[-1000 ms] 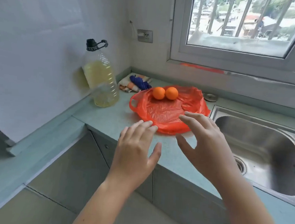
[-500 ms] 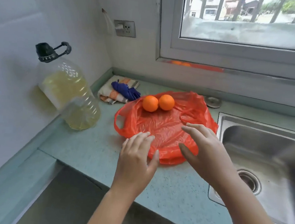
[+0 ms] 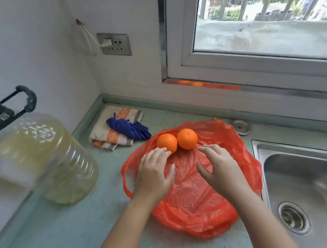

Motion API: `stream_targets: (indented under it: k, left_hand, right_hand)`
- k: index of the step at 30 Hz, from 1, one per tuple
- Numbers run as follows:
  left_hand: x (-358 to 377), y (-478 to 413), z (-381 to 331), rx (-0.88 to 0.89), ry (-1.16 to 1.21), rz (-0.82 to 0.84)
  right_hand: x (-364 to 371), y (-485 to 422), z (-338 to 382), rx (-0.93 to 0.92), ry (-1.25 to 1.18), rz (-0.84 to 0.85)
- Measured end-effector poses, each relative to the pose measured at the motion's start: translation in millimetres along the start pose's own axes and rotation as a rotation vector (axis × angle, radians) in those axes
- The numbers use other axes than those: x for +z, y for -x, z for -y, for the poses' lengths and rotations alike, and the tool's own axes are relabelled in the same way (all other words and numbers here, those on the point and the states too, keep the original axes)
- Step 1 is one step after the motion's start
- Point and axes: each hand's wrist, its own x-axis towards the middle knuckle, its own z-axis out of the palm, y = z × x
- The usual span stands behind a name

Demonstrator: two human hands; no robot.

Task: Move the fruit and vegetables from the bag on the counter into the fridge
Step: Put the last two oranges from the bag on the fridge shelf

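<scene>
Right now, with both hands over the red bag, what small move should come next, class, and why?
Probably close the left hand around the nearer orange: its fingers already reach that fruit, both oranges lie loose on the flattened bag, and neither hand holds anything. The right hand could take the other orange.

One head view, looking forward and down at the counter (image 3: 84, 223) from close above, facing the window (image 3: 263, 34) behind it; sink (image 3: 300, 185) at the counter's right.

Bright daylight from the window (image 3: 272, 28); left edge blurred, wide-angle distortion.
</scene>
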Motion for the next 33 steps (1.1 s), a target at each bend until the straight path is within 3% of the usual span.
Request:
stream_targets:
  k: [7, 24, 33]
  left_hand:
    - [35.4, -34.3, 33.8, -0.051, -0.014, 0.166]
    - [98.5, -102.7, 64.1, 0.011, -0.092, 0.331]
    - [103.1, -103.0, 67.6, -0.027, -0.183, 0.381]
  right_hand:
    - [32.8, -43.0, -21.1, 0.062, 0.020, 0.163]
    - [102.6, -131.6, -56.1, -0.003, -0.062, 0.145]
    - [114.0, -127.8, -64.1, 0.113, -0.157, 0.165]
